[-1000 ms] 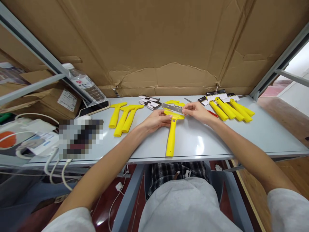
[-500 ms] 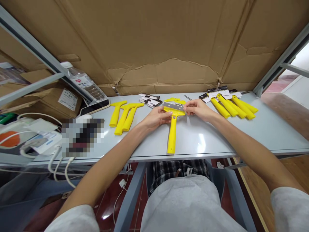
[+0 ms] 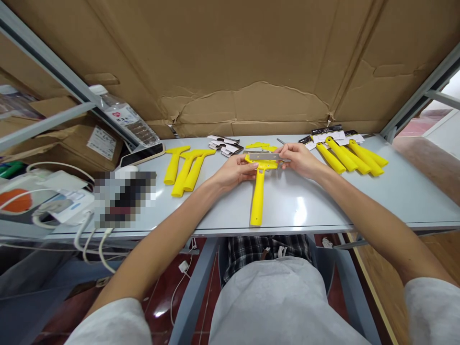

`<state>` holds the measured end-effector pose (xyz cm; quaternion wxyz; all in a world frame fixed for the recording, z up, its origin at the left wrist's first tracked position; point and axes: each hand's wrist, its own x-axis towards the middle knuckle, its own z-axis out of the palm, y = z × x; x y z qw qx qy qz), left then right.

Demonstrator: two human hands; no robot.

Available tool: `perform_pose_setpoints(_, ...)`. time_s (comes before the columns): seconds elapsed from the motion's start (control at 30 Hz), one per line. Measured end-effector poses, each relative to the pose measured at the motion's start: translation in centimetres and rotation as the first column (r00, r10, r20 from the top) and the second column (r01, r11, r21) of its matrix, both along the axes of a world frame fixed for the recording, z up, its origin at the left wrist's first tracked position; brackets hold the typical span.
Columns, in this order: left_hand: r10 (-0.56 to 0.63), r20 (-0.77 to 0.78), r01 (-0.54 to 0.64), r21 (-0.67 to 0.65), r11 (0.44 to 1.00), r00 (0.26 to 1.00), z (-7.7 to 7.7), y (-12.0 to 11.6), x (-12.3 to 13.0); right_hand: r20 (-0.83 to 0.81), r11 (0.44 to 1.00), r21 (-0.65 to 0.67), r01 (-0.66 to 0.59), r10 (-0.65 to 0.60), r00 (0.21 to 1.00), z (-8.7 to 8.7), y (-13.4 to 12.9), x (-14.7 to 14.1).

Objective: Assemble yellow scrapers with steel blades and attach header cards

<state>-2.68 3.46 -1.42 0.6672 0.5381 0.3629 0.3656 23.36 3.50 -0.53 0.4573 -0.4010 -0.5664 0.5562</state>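
A yellow scraper point(image 3: 257, 199) lies at mid-table, its handle toward the front edge and its wide head away from me. My left hand point(image 3: 235, 170) grips the left side of that head between thumb and fingers. Over the head is a flat metal plate point(image 3: 264, 156), roughly level from left to right. My right hand point(image 3: 300, 159) pinches the plate's right end; its fingertips partly hide that end. Just beyond the head are thin yellow pieces point(image 3: 257, 144) and a slim grey stick-like thing point(image 3: 281, 141), close to my right hand.
Several yellow handles point(image 3: 176, 167) lie at left. Black-and-white cards point(image 3: 225, 144) sit near the back. Carded yellow scrapers point(image 3: 336, 155) are grouped at right. A phone point(image 3: 142, 155), a bottle point(image 3: 125, 117) and white cables point(image 3: 86, 230) occupy the left side. Cardboard point(image 3: 233, 62) walls the back.
The metal plate has turned from slanting to nearly level and shifted slightly right with my right hand. My left hand keeps its hold on the scraper. The view has tilted a little.
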Motion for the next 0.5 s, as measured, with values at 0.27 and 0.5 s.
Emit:
perform_pose_setpoints(0.27,0.011,-0.014,-0.012,-0.018,1.0,1.0,-0.1,0.2,0.1,-0.09,0.999,0.051,0.013,-0.008,0.996,1.1,-0.5,-0.1)
perform_pose_setpoints(0.5,0.023,-0.002,-0.023,-0.01,1.0,1.0,-0.6,0.2,0.3,-0.12,0.988,0.096,0.121,-0.109,0.987,0.9,-0.3,-0.4)
